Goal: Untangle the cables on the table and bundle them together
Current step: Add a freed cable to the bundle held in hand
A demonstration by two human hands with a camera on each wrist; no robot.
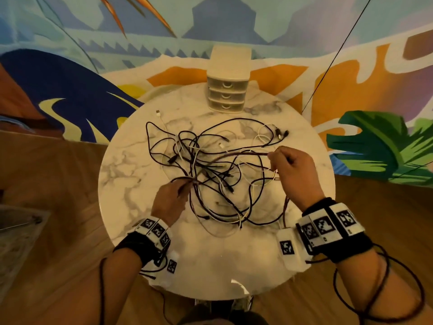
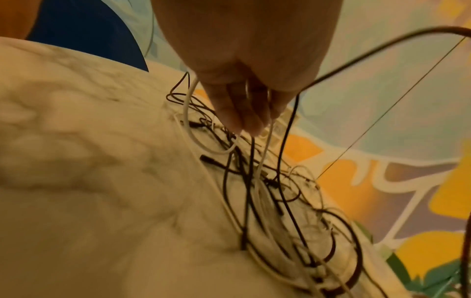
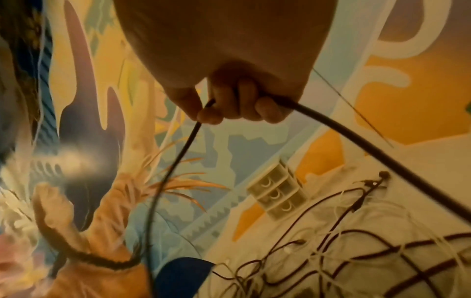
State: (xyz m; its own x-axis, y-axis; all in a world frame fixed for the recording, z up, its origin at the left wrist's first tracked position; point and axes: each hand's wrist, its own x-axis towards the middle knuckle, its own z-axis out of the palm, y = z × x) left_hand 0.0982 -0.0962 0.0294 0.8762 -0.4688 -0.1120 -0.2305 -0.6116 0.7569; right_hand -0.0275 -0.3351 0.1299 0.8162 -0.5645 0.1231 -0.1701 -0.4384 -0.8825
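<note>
A tangle of black and white cables [image 1: 218, 170] sprawls over the middle of the round marble table [image 1: 131, 184]. My left hand [image 1: 171, 198] hovers at the tangle's near left and pinches several strands, black and white, which hang from its fingers [image 2: 244, 113] down into the heap [image 2: 280, 201]. My right hand [image 1: 290, 170] is raised at the right side, fingers curled round one dark cable [image 1: 236, 155] that stretches from it across the pile toward the left hand. In the right wrist view that dark cable [image 3: 356, 145] runs through the fist [image 3: 237, 104].
A small white three-drawer organizer [image 1: 226, 90] stands at the table's far edge. Loose plugs [image 1: 281, 133] lie at the far right of the pile, and a white plug [image 1: 158, 112] at the far left. A patterned rug and wooden floor surround the table.
</note>
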